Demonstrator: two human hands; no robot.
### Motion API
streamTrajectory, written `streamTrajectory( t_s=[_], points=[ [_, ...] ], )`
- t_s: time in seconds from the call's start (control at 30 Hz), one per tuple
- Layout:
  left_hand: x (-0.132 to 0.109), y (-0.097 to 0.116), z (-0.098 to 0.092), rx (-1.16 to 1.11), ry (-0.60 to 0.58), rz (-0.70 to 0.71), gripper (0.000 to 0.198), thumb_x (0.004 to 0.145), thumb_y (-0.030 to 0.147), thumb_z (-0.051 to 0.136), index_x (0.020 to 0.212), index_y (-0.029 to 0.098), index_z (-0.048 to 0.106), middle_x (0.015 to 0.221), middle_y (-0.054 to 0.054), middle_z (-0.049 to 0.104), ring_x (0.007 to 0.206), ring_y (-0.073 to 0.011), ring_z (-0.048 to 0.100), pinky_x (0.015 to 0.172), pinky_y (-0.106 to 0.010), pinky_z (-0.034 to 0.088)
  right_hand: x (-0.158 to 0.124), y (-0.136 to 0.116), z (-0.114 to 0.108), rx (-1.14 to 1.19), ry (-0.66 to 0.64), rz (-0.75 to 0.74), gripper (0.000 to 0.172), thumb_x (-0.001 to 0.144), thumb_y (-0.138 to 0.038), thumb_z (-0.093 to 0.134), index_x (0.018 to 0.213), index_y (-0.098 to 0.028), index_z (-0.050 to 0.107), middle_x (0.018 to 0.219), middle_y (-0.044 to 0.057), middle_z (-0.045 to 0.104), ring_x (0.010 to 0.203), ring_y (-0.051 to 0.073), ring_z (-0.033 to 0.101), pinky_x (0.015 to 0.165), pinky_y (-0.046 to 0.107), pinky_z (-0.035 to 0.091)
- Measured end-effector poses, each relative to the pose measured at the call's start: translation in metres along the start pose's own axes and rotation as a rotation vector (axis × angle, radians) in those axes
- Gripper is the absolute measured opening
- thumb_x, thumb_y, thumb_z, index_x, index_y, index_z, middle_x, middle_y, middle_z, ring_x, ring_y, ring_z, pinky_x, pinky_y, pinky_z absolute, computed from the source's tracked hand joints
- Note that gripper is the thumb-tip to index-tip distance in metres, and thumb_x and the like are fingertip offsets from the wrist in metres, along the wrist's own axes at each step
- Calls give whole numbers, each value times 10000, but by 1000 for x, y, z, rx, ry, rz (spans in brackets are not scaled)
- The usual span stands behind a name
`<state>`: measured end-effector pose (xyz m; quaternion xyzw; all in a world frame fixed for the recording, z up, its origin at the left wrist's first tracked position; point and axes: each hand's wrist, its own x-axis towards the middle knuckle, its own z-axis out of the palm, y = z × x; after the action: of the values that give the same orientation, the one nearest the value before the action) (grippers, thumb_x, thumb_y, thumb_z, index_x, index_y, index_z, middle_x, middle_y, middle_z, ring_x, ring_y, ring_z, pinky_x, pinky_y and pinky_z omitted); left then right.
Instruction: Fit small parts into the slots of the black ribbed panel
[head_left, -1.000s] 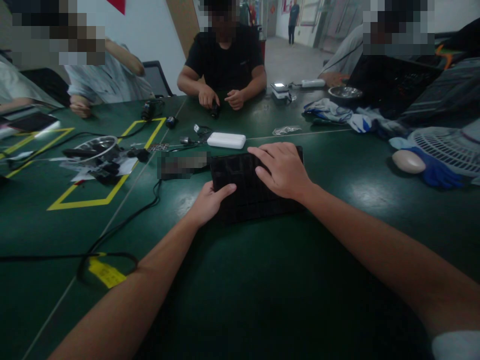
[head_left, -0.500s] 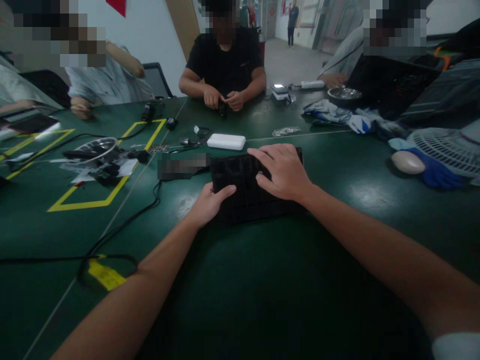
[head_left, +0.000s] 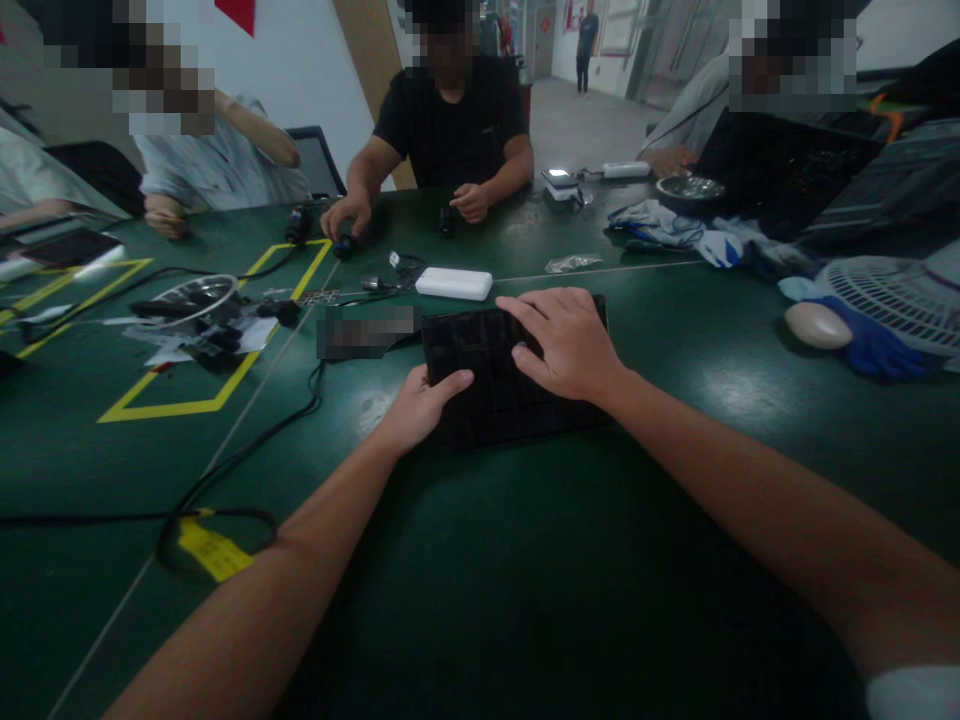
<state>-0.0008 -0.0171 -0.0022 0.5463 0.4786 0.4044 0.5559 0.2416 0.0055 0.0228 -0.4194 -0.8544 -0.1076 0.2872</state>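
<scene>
A flat, dark black rectangular case (head_left: 480,400) lies in front of me on the green table; its exact kind is hard to tell in the dim light. Its left edge is in the grip of my left hand (head_left: 424,405), thumb on top and the other fingers hidden beside or under it. My right hand (head_left: 562,340) rests on the upper right part of the case, fingers stretched out and slightly apart. Just beyond the case lies a white power bank (head_left: 454,284). To the left is a dark strip-like thing (head_left: 367,332), blurred out in part.
A wire basket (head_left: 199,295) with black parts stands left, near yellow tape and a black cable (head_left: 247,440). On the right are a white fan grille (head_left: 892,300), a blue glove (head_left: 881,345), and a pale oval thing (head_left: 817,325). Co-workers sit around the table (head_left: 480,580).
My hands and the case look the same. Across the table, a co-worker's one hand has moved from a small black item towards another small dark item at the yellow tape's corner.
</scene>
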Motion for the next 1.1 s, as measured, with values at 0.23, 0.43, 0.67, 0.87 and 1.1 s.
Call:
streamTrajectory(
  t_s=[0.23,0.43,0.67,0.87,1.1],
  points=[
    [0,-1,-1,43,5,-1,514,743,540,815,1074,153,742,1110,-126,785,1056,-339,733,940,-465,584,0,0,0,10,-8,10,555,986,-424,421,1473,-178,527,1316,133,652,1180,322,534,1001,473,328],
    [0,1,0,33,1,-2,543,732,545,820,1098,153,738,1101,-121,783,1066,-341,726,954,-464,576,0,1,1,13,-7,10,549,996,-430,418,1469,-176,532,1319,136,649,1180,324,536,1006,473,324],
    [0,1,0,41,-4,9,540,737,551,818,1086,145,741,1090,-126,786,1063,-344,727,956,-469,576,0,1,2,-8,7,5,534,1010,-429,414,1464,-176,534,1311,131,655,1179,312,544,1005,464,325],
    [0,2,0,25,-7,1,531,735,533,828,1098,155,742,1114,-120,786,1085,-346,725,973,-473,572,1,0,1,-12,11,8,522,1024,-425,382,1461,-187,539,1300,126,662,1169,310,546,994,460,327],
    [1,1,0,46,-9,13,498,754,522,804,1087,156,742,1074,-117,788,1062,-341,731,948,-476,583,0,-1,0,-14,6,13,521,1041,-441,355,1457,-191,544,1306,123,662,1172,306,551,991,457,329]
  ],
)
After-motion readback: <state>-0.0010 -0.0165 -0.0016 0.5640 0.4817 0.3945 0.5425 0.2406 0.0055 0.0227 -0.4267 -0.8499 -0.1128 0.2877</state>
